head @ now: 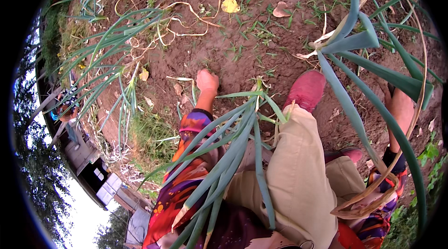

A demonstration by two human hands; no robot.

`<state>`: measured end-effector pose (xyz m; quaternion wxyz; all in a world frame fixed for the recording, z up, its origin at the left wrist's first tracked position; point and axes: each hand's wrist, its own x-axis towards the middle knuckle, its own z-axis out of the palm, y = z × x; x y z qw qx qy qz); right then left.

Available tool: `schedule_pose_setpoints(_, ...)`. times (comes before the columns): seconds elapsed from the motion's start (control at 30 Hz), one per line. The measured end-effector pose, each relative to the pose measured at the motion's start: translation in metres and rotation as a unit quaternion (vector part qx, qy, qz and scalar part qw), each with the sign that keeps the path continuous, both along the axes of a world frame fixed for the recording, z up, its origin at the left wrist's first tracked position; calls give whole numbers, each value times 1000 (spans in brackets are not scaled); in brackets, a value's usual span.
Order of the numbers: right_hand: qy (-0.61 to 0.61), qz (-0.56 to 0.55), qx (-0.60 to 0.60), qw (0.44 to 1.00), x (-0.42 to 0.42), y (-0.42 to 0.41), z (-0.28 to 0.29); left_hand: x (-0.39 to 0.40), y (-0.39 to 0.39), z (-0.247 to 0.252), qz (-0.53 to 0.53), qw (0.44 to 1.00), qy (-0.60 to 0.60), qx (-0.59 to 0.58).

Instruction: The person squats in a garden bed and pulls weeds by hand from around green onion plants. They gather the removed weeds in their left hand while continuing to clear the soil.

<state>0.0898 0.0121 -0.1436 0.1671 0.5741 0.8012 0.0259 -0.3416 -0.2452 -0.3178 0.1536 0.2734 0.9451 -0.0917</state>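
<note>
My left hand is curled low over the brown soil near the middle; its fingertips are hidden, and whether they hold anything cannot be told. A dry leaf tip and a thin green leaf stand just left of it. To its right grows a green onion plant, its long leaves spread over my sleeve and trousers. My right hand, at the far right, is partly hidden behind the broad leaves of a larger onion plant; its fingers are mostly covered.
More green onion plants grow at the left. My red shoe rests on the soil between the plants. A yellow leaf and small weeds lie ahead. Another person is far off at the left, near a building.
</note>
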Motion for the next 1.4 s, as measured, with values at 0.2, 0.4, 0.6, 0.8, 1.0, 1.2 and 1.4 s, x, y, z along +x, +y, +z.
schedule_pose_setpoints(0.2, 57, -30, 40, 997, -7, -4, 4, 16, 35, 10, -42, 965, -85, 245)
schedule_pose_setpoints(0.4, 172, 39, 129, 976, 4, -9, -6, 28, 67, 13, -25, 970, -136, 200)
schedule_pose_setpoints(0.6, 7, -69, -40, 997, 4, -1, 8, 31, 74, 5, -18, 975, -186, 120)
schedule_pose_setpoints(0.8, 82, -41, -38, 995, 5, -16, 18, 31, 75, 4, 0, 989, -138, 53)
schedule_pose_setpoints(1.0, 78, -56, -38, 995, 16, -16, 25, 25, 81, -1, 11, 987, -137, 79)
schedule_pose_setpoints(1.2, 88, -54, -36, 994, 13, -10, 31, 15, 72, 11, 93, 960, -173, 198)
schedule_pose_setpoints(1.4, 86, -50, -18, 995, 16, -7, 29, 34, 82, 16, 4, 972, -173, 162)
